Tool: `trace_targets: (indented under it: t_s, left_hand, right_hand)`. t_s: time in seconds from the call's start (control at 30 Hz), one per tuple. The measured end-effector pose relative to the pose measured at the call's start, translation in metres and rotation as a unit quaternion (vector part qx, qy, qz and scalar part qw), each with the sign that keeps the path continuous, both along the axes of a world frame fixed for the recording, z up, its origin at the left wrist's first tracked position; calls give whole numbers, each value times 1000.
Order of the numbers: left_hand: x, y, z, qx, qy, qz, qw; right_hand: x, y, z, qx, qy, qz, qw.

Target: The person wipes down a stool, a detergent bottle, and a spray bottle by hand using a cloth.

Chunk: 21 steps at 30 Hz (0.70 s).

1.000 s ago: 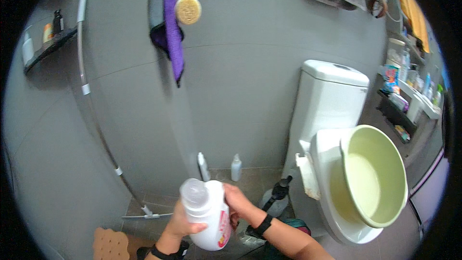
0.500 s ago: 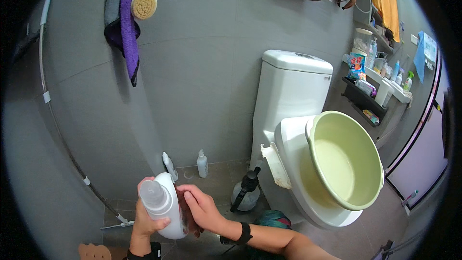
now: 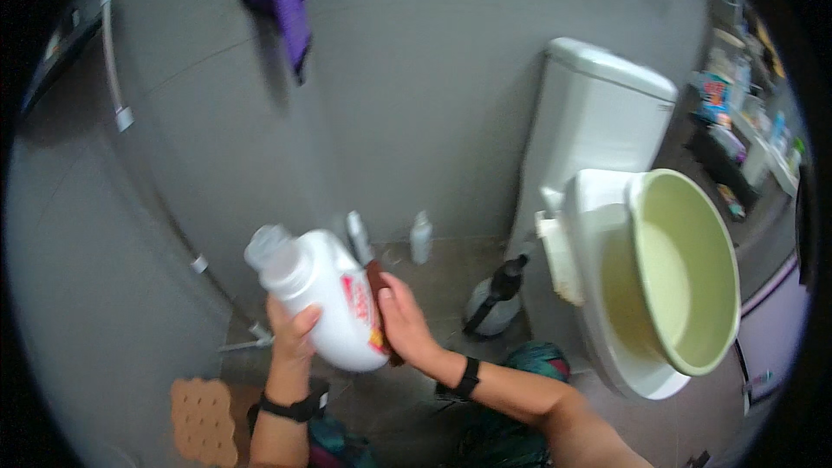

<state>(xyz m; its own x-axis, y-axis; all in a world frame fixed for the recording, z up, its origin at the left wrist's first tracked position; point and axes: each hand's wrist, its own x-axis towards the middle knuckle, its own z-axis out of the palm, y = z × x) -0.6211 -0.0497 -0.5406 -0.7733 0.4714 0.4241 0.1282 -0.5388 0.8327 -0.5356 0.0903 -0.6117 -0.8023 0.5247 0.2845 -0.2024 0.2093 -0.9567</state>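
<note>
My left hand (image 3: 292, 328) grips a big white plastic bottle (image 3: 325, 347) round its lower side, below the neck. The bottle leans to the left, with a clear cap (image 3: 270, 250) on top and a red label on its side. My right hand (image 3: 406, 321) holds a brown cloth-like piece (image 3: 379, 295) flat against the label side, fingers closed together. Part of the brown piece is hidden by the hand. Behind the bottle, a slim white bottle (image 3: 357, 237) stands at the wall, and a small white spray bottle (image 3: 420, 237) is to its right.
On the right is a white toilet (image 3: 598, 113) with a pale green basin (image 3: 689, 269) on it. A dark-topped pressure sprayer (image 3: 498, 299) stands on the floor beside it. A long-handled squeegee (image 3: 201, 264) leans along the left wall. A brown stool (image 3: 204, 420) sits lower left.
My view has shifted, with the toilet and basin now further right. The large bottle is raised and tilted left, its red label now showing. My right hand remains at its side with the brown cloth.
</note>
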Motion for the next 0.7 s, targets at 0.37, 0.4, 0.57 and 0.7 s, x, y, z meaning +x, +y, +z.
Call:
trace_targets:
  t_s: [0.37,0.4,0.57,0.7]
  left_hand:
    - [-7,-12,5,-13,-10,-32,999]
    - [-3,-12,8,-21,-4,-38,999]
    - [8,-6,14,-31,25,-74,996]
    - [7,-17,13,-5,12,-98,995]
  right_hand:
    - [27,-14,32,229,80,47,969]
    - [19,-10,35,189,63,27,980]
    - [-10,30,35,-40,-59,36,997]
    - [-25,59,33,-210,-175,284,919]
